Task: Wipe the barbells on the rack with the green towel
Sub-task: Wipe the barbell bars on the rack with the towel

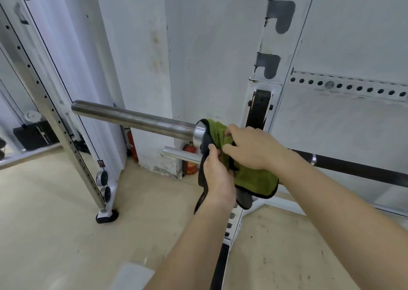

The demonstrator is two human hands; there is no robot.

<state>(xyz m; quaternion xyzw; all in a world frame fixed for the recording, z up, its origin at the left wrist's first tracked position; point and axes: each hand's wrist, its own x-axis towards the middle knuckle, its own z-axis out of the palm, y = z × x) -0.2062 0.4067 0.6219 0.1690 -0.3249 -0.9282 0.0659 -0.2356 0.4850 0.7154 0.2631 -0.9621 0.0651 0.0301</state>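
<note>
A barbell lies across the white rack; its steel sleeve points left and its dark shaft runs off right. The green towel, edged in black with a grey underside, is bunched over the bar just right of the sleeve collar. My left hand grips the towel's hanging lower part from below. My right hand pinches the towel's top over the bar. A second, lower barbell sleeve shows beneath, partly hidden behind the towel.
Two red fire extinguishers stand on the floor against the white wall. A chrome cable machine upright with a weight stack rises at left. Empty J-hooks sit higher on the rack post. The floor is beige.
</note>
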